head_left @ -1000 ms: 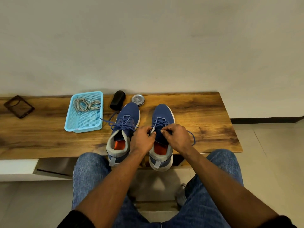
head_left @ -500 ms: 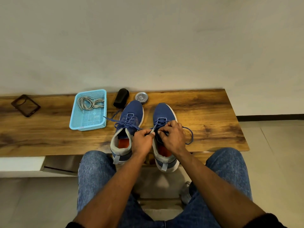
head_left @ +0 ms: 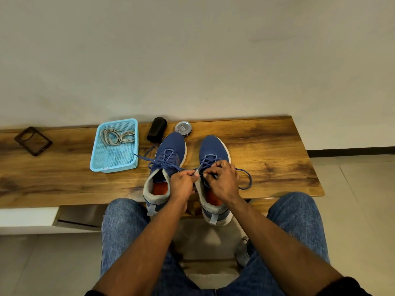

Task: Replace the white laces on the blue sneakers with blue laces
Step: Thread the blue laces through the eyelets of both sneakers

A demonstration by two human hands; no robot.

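Two blue sneakers stand side by side on the wooden bench, toes toward the wall. The left sneaker carries a blue lace with loose ends trailing left. My left hand pinches the tip of the blue lace at the right sneaker. My right hand rests over that sneaker's eyelets and pinches the lace too; a loop of it hangs off to the right. The white laces lie bundled in a light blue basket.
A black oblong object and a round silver tin sit behind the sneakers by the wall. A dark phone case lies at the bench's far left. My knees in jeans are against the bench's front edge.
Both hands stayed at the right sneaker's eyelets, shifting slightly along the lace. The lace loop on the right grew a little. The camera view drifted.
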